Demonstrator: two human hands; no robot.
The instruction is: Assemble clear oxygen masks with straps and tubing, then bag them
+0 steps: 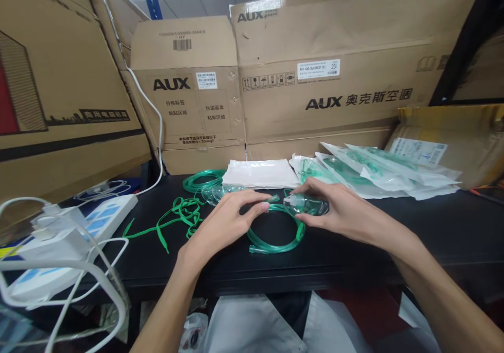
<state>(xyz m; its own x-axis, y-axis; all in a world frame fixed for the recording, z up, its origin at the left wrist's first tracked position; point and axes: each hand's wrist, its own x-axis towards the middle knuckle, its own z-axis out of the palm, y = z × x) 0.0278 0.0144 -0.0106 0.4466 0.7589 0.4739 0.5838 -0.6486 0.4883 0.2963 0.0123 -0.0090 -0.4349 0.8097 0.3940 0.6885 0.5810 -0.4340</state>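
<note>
A: Fig. key: state of the L hand (225,220)?

B: Fingers (259,211) narrow, pinching a green tube end (274,198), which juts out just R of the tips; long axis approx. sideways.

A: And the R hand (342,206)?

B: Thumb and index parted by the width of a clear plastic piece (307,205) held btwn them. Its pale tip faces the L fingers; long axis approx. sideways too.

A: Principal relation?

B: The gap btwn the 2 held parts: near, not touching, tip toward tip, on approx. 1 line. My judgement: alignment across that gap matters most. The L hand is nearer the tube end, the R hand nearer the clear piece.

A: Below the gap?

B: A green tubing coil (275,248) on the worktop (348,263), nearside of the fingers. Whether it's cont. w/ the tube end: can't tell.

A: Periphery?

B: Green straps (179,216), L of the L fingers; a clear mask-like part (216,194), partly hidden behind the L hand; white packets (260,174), beyond the L fingers; pouches w/ green contents (354,177), beyond the R fingers, toward the R.
</note>
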